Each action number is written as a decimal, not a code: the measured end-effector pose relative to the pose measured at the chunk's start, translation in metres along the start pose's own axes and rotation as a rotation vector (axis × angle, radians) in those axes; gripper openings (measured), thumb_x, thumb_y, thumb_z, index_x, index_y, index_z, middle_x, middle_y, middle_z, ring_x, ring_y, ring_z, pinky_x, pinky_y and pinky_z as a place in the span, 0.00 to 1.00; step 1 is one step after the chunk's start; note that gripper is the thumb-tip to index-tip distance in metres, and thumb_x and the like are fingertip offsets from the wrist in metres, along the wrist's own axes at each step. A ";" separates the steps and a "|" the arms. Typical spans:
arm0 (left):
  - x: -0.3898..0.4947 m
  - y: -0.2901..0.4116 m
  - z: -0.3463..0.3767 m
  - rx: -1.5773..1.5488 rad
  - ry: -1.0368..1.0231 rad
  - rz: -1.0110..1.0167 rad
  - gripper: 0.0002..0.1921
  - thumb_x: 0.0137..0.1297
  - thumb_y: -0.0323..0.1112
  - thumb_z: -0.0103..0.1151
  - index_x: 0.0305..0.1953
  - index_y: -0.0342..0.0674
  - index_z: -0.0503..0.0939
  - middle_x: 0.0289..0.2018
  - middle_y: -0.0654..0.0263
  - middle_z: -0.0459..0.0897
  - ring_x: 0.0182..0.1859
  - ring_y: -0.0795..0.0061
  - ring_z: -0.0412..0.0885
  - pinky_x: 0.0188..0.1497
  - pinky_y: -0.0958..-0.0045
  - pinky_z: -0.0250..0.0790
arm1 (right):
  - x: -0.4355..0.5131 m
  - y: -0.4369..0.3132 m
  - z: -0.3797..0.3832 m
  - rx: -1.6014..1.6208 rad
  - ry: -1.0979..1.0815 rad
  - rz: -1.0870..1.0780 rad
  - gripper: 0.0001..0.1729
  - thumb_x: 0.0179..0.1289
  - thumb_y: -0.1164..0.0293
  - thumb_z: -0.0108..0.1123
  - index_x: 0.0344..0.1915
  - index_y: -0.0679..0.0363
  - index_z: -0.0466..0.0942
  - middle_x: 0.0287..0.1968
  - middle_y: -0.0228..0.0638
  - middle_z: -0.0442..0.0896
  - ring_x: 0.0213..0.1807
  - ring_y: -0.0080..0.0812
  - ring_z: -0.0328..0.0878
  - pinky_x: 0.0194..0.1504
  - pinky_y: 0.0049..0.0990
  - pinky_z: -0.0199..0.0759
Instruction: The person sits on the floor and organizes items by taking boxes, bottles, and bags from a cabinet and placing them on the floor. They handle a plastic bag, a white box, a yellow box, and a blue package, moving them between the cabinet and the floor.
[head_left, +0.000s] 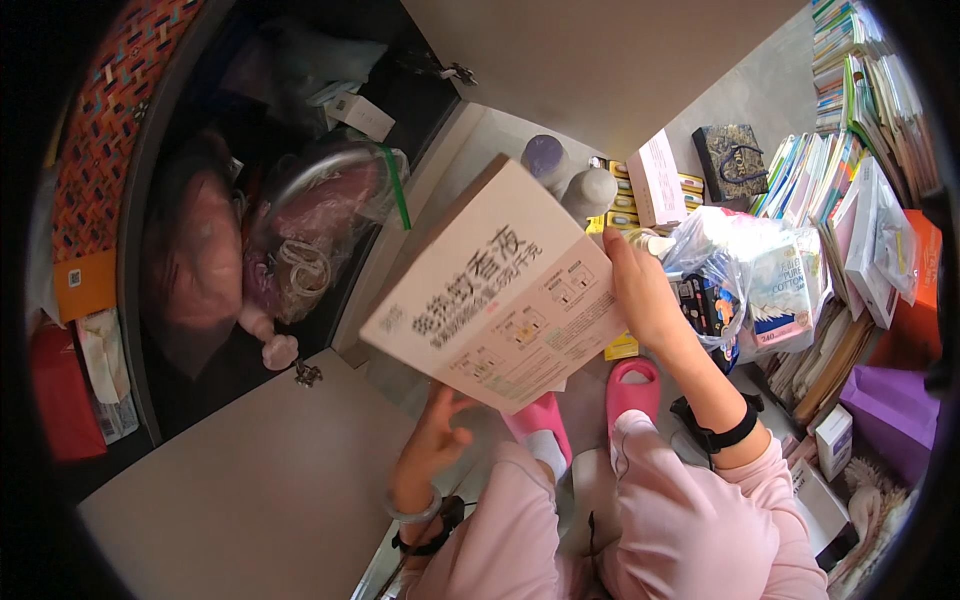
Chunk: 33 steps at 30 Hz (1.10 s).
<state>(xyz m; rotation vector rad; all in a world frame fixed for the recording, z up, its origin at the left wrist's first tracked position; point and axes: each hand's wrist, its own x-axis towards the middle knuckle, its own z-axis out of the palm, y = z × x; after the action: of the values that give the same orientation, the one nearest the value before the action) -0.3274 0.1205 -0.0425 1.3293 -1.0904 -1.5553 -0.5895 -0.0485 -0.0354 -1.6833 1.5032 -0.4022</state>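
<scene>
My right hand grips the right edge of a pale pink cardboard box, which is tilted in front of me. Its face bears large dark writing and small printed diagrams. Below the box's lower corner, my left hand is slightly blurred, with fingers apart and nothing seen in it. Part of that hand may be hidden by the box. To the left stands an open cabinet with a dark interior. Inside lie a clear zip bag of pinkish contents, a pink bundle in plastic and a small white box.
Cabinet doors stand open at the top and lower left. Beyond the held box are bottles, carded packs and a pink-white box. Rightward are a dark gift bag, a filled plastic bag, stacked books and a purple bag.
</scene>
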 end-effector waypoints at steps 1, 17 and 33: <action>0.003 0.000 0.005 0.086 0.117 0.085 0.41 0.61 0.62 0.54 0.63 0.31 0.63 0.47 0.55 0.78 0.50 0.65 0.79 0.53 0.66 0.72 | 0.000 0.004 0.002 0.028 -0.024 0.050 0.21 0.75 0.61 0.36 0.47 0.69 0.70 0.37 0.60 0.79 0.42 0.63 0.75 0.43 0.48 0.67; 0.008 -0.010 0.007 -0.576 0.432 -0.006 0.46 0.41 0.26 0.70 0.66 0.31 0.59 0.59 0.53 0.72 0.60 0.62 0.74 0.59 0.62 0.71 | -0.051 -0.055 0.012 0.054 -0.421 -0.979 0.28 0.73 0.51 0.44 0.66 0.52 0.68 0.68 0.35 0.68 0.73 0.40 0.57 0.71 0.46 0.46; -0.005 0.038 0.020 -0.311 0.303 -0.009 0.46 0.42 0.32 0.73 0.64 0.29 0.61 0.56 0.56 0.74 0.59 0.69 0.74 0.59 0.67 0.69 | -0.016 -0.015 -0.006 -0.006 0.335 -0.542 0.29 0.64 0.57 0.55 0.65 0.49 0.70 0.73 0.36 0.61 0.74 0.47 0.54 0.69 0.46 0.49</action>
<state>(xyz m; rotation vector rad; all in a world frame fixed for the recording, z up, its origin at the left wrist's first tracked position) -0.3447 0.1153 -0.0034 1.3006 -0.6282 -1.4055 -0.5876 -0.0365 -0.0155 -2.0967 1.2467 -1.0080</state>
